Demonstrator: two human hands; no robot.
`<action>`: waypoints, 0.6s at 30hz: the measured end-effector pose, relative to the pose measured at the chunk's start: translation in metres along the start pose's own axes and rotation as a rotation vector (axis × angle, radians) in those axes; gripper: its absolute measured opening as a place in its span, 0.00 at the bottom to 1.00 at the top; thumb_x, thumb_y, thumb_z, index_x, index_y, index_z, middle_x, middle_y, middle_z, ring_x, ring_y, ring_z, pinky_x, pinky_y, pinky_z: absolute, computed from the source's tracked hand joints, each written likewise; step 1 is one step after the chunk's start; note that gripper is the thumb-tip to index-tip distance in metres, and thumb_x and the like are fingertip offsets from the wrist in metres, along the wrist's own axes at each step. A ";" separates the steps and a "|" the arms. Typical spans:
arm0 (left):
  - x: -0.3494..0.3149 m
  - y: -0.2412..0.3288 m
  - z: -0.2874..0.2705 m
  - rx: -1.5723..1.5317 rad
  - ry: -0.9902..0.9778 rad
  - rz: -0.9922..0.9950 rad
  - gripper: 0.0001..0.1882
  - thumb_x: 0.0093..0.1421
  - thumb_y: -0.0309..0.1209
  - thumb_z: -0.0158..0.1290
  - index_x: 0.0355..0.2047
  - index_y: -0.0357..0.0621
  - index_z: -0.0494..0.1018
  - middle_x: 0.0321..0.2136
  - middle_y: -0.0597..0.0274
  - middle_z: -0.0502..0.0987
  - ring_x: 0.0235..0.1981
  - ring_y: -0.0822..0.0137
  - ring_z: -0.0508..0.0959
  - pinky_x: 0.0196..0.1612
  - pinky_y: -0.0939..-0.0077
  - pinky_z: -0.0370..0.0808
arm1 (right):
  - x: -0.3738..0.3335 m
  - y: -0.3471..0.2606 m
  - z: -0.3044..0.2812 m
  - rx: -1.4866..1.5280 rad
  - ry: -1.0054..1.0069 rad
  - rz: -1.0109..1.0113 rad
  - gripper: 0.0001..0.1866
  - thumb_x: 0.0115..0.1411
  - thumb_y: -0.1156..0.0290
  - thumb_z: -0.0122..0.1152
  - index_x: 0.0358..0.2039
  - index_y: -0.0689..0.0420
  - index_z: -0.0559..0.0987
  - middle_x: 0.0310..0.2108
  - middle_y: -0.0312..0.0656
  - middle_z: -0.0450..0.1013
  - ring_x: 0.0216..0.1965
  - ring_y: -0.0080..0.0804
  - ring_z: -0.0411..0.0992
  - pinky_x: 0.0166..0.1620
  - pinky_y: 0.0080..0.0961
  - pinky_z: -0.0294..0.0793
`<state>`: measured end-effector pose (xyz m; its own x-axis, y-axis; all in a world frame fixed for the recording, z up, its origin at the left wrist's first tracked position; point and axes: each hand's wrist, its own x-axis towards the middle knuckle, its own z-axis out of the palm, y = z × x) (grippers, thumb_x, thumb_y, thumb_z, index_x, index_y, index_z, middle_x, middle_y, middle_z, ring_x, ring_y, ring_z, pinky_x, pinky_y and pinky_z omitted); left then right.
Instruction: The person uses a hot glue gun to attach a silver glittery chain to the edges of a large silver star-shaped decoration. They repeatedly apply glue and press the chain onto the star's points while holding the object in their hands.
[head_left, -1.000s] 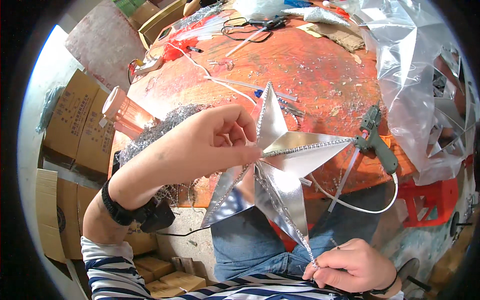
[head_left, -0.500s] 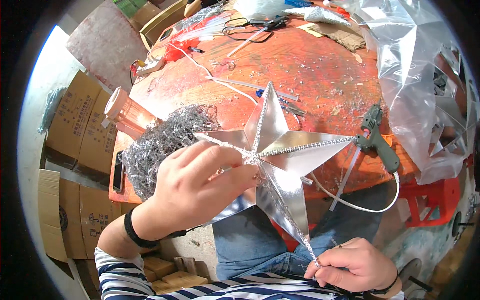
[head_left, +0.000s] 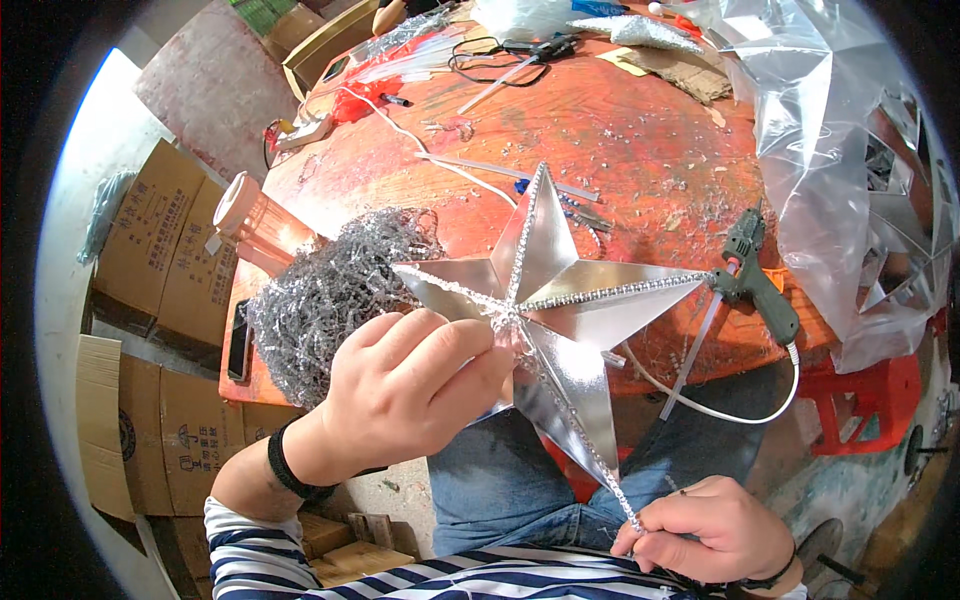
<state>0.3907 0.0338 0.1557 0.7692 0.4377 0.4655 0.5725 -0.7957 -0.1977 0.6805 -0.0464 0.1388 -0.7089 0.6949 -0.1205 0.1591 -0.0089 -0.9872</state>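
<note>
A shiny silver five-pointed star (head_left: 580, 350) is held over my lap, with one point toward the far side of the table. Silver beaded trim (head_left: 612, 295) runs along several of its raised ridges and meets in the middle. My left hand (head_left: 415, 385) is closed at the star's centre, its fingertips against the trim, and it covers most of the lower left point. At the tip of the lower right point, my right hand (head_left: 705, 530) pinches the trim's end between thumb and forefinger. The exact grip of the left fingertips is hidden.
A heap of silver curled tinsel (head_left: 340, 300) lies beside a lidded cup (head_left: 255, 225). To the right stands a green glue gun (head_left: 755, 280) with a white cord. Clear plastic bags (head_left: 810, 150) hang beyond it. Glue sticks and scraps litter the red table (head_left: 500, 110). Cartons (head_left: 160, 240) stand left.
My left hand has shifted slightly down, uncovering more of the upper left point and its ridge. The star and my right hand have hardly moved.
</note>
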 end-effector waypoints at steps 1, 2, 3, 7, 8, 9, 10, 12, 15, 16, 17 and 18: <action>0.000 0.001 -0.001 -0.055 0.007 -0.029 0.15 0.40 0.22 0.63 0.32 0.47 0.78 0.30 0.65 0.72 0.23 0.68 0.72 0.25 0.73 0.71 | 0.000 0.000 0.000 -0.002 0.000 -0.008 0.09 0.65 0.70 0.58 0.35 0.62 0.82 0.21 0.39 0.77 0.22 0.28 0.77 0.28 0.21 0.73; -0.001 0.003 -0.002 -0.111 0.013 -0.057 0.14 0.41 0.21 0.61 0.31 0.46 0.76 0.31 0.63 0.72 0.24 0.67 0.73 0.26 0.72 0.72 | 0.000 0.001 0.000 -0.003 0.000 -0.015 0.09 0.65 0.70 0.58 0.35 0.62 0.82 0.21 0.39 0.77 0.22 0.28 0.77 0.28 0.21 0.73; -0.001 0.005 -0.002 -0.166 0.019 -0.086 0.12 0.42 0.20 0.60 0.30 0.45 0.75 0.31 0.61 0.72 0.24 0.65 0.73 0.27 0.71 0.72 | 0.000 0.002 0.000 -0.004 0.000 -0.023 0.09 0.65 0.70 0.58 0.35 0.62 0.82 0.21 0.39 0.77 0.22 0.28 0.77 0.28 0.21 0.74; 0.000 0.000 -0.012 -0.445 -0.049 -0.212 0.12 0.48 0.23 0.58 0.34 0.40 0.70 0.35 0.53 0.73 0.32 0.56 0.76 0.34 0.68 0.75 | -0.001 0.002 -0.001 0.001 0.001 -0.007 0.09 0.65 0.70 0.57 0.35 0.62 0.82 0.21 0.40 0.77 0.22 0.28 0.77 0.28 0.22 0.74; 0.001 -0.002 -0.014 -0.407 -0.054 -0.197 0.12 0.49 0.23 0.58 0.34 0.40 0.70 0.35 0.52 0.73 0.33 0.55 0.76 0.35 0.66 0.75 | -0.001 0.000 -0.001 0.000 0.000 -0.001 0.09 0.65 0.70 0.57 0.35 0.62 0.82 0.21 0.40 0.77 0.22 0.28 0.77 0.28 0.22 0.74; 0.004 -0.006 -0.015 -0.367 -0.060 -0.183 0.12 0.49 0.23 0.58 0.34 0.40 0.70 0.36 0.52 0.73 0.34 0.55 0.76 0.37 0.65 0.75 | -0.001 -0.001 0.000 -0.001 -0.002 0.006 0.09 0.65 0.71 0.57 0.35 0.63 0.82 0.21 0.40 0.77 0.22 0.28 0.77 0.28 0.22 0.74; 0.008 -0.010 -0.016 -0.328 -0.066 -0.169 0.12 0.50 0.23 0.58 0.35 0.40 0.70 0.36 0.52 0.73 0.35 0.54 0.76 0.38 0.63 0.75 | -0.001 -0.001 0.000 0.003 -0.001 -0.004 0.09 0.65 0.71 0.57 0.35 0.63 0.82 0.21 0.40 0.77 0.22 0.29 0.77 0.28 0.22 0.74; 0.019 -0.016 -0.019 -0.295 -0.159 -0.187 0.09 0.54 0.25 0.57 0.34 0.40 0.69 0.35 0.55 0.72 0.37 0.54 0.74 0.43 0.63 0.72 | 0.000 0.000 0.002 0.007 0.008 -0.020 0.09 0.65 0.71 0.58 0.35 0.63 0.82 0.21 0.40 0.77 0.22 0.29 0.77 0.28 0.22 0.74; 0.035 -0.029 -0.021 -0.219 -0.337 -0.154 0.08 0.56 0.30 0.57 0.32 0.41 0.70 0.33 0.57 0.71 0.37 0.53 0.72 0.44 0.62 0.70 | 0.002 0.000 0.003 -0.012 0.013 -0.025 0.09 0.65 0.71 0.58 0.35 0.63 0.82 0.21 0.39 0.77 0.23 0.29 0.77 0.28 0.22 0.74; 0.038 -0.032 -0.020 -0.250 -0.354 -0.142 0.08 0.56 0.30 0.57 0.32 0.41 0.70 0.33 0.57 0.71 0.37 0.53 0.72 0.44 0.62 0.70 | 0.002 -0.001 0.003 -0.020 0.011 -0.018 0.09 0.65 0.71 0.58 0.35 0.63 0.82 0.21 0.39 0.77 0.23 0.29 0.77 0.28 0.22 0.75; 0.040 -0.035 -0.020 -0.281 -0.372 -0.131 0.08 0.56 0.30 0.57 0.32 0.42 0.71 0.32 0.58 0.72 0.37 0.53 0.73 0.43 0.63 0.70 | 0.001 -0.004 0.003 -0.028 0.005 -0.012 0.09 0.65 0.70 0.58 0.35 0.63 0.82 0.21 0.39 0.77 0.23 0.29 0.77 0.28 0.22 0.75; 0.042 -0.037 -0.020 -0.311 -0.390 -0.121 0.07 0.56 0.30 0.57 0.31 0.42 0.71 0.32 0.58 0.72 0.37 0.54 0.73 0.43 0.63 0.71 | 0.001 -0.005 0.002 -0.035 0.001 -0.006 0.09 0.65 0.70 0.58 0.35 0.63 0.82 0.21 0.39 0.77 0.23 0.29 0.77 0.29 0.23 0.75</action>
<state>0.3958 0.0736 0.1997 0.7855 0.6106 0.1009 0.5979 -0.7908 0.1312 0.6772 -0.0472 0.1438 -0.7094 0.6955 -0.1143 0.1788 0.0206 -0.9837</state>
